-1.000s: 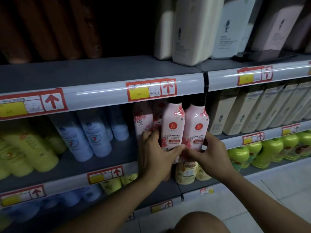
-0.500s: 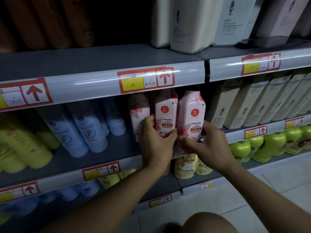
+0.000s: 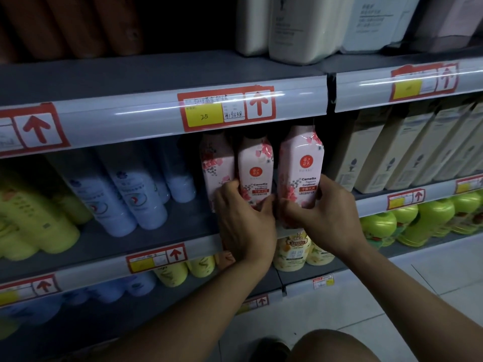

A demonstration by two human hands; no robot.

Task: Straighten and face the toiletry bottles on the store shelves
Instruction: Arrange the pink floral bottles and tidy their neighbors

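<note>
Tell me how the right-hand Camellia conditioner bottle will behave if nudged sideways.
The Camellia conditioner bottle is tall and narrow, so it probably tips rather than slides. Its glossy wrap looks slippery. The right hand grips low, which should steady it.

shop: stocked shelves [image 3: 162, 74], price tags [image 3: 226, 108] on rails.

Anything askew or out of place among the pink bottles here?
Yes: the leftmost pink bottle shows flowers rather than its front label, unlike the two Camellia bottles gripped by the left hand and right hand.
</note>
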